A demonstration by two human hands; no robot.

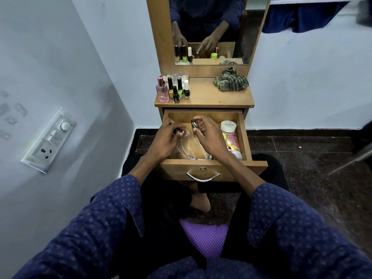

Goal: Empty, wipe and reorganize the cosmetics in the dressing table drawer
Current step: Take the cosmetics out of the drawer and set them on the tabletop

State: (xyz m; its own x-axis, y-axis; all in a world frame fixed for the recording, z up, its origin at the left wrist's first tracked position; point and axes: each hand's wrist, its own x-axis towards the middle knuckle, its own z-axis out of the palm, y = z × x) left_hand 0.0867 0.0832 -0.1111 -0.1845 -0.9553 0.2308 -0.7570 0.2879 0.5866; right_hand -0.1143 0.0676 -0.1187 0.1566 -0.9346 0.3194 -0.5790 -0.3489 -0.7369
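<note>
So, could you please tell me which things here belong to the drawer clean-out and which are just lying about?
Job: drawer; small bottle in left hand; dark bottle in right hand; bottles on top; striped cloth.
Lying about: switchboard; purple cushion.

White jar [228, 126]: "NAIL POLISH"

wooden drawer [244, 137] (matt), shiny metal handle [203, 177]

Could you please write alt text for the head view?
Over an open drawer, the left hand and right hand each hold a small bottle. More bottles and a cloth sit on the tabletop below a mirror.
</note>
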